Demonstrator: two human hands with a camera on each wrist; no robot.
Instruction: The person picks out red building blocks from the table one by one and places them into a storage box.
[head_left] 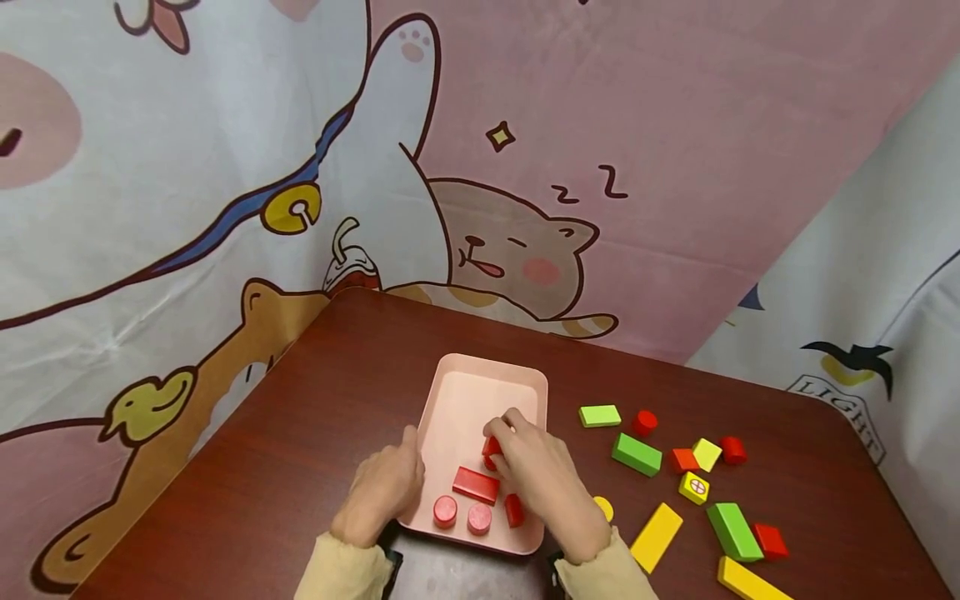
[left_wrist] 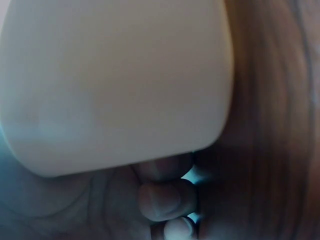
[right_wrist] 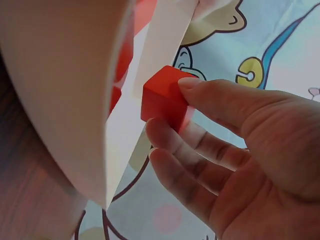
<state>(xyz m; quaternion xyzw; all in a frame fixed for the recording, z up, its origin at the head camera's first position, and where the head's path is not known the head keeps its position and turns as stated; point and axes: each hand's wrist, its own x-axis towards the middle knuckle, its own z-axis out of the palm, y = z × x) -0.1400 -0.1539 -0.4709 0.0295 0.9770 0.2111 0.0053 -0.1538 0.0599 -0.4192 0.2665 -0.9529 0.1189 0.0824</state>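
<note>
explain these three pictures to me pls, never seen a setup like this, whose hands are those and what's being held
There is no machine here: these are a person's two bare hands. The wide picture comes from a camera worn on the head, looking forward and down. The two close-ups come from cameras on the wrists: the dim one left, the brighter one right. On the brown table stands a pink tray with several red pieces in it. To its right lie loose green blocks, yellow blocks and red blocks. The right hand pinches a red block between thumb and fingers. The left hand is at the tray's left side; its exact hold is hard to tell.
</note>
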